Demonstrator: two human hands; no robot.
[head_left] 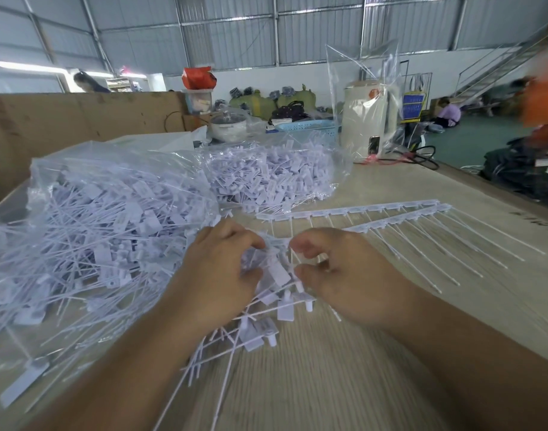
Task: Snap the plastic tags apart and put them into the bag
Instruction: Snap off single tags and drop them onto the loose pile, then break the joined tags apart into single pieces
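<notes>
Both hands are working close together near the middle of the pale wood-grain table [375,384]; the left hand [223,275] is curling its fingers round a loose bunch of white plastic tags with long thin tails [266,309], and the right hand [338,275] is pinching the near end of a strip of those same tags between thumb and fingertips, so both are gripping plastic, not resting.

Two joined white strips of tags [375,213] are lying to the right and farther off, tails fanning toward the right edge; the nearer one is running into the right hand; I'm counting roughly ten tags on the far strip but the blur makes that shaky.

Two clear plastic bags are sitting on the left side: a big near one [89,213] stuffed with separated tags and spilling toward the left wrist, and a far one [275,175] just behind the hands, also full; way too many tags to count.

Farther back a tall clear empty bag [364,88] is standing upright in front of a cream cylindrical appliance [367,119]; a light blue plastic basket [310,127] and a white pot with a glass lid [228,126] are sitting beside it; brown cardboard [64,126] is walling off the far left; any printing on the tags is too blurred to read.
</notes>
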